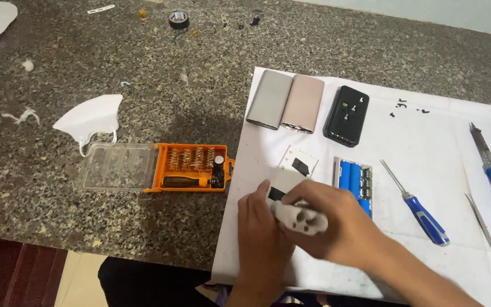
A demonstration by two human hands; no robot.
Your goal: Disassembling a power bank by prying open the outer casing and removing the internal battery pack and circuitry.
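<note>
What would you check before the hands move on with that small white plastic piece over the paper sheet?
1. Both hands grip the white plastic end cap: left hand, right hand: ok.
2. Blue-handled screwdriver lies close by: ok.
3. Blue battery cells in their metal tray lie flat on the white paper sheet: ok.
4. Orange screwdriver bit case open: ok.
5. Cap undamaged: cannot tell.

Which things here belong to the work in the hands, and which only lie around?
In use:
left hand
right hand
white plastic end cap, held by both

Lying about:
blue battery pack
blue screwdriver
orange bit set
grey power bank
pink power bank
black power bank
tape roll
</note>
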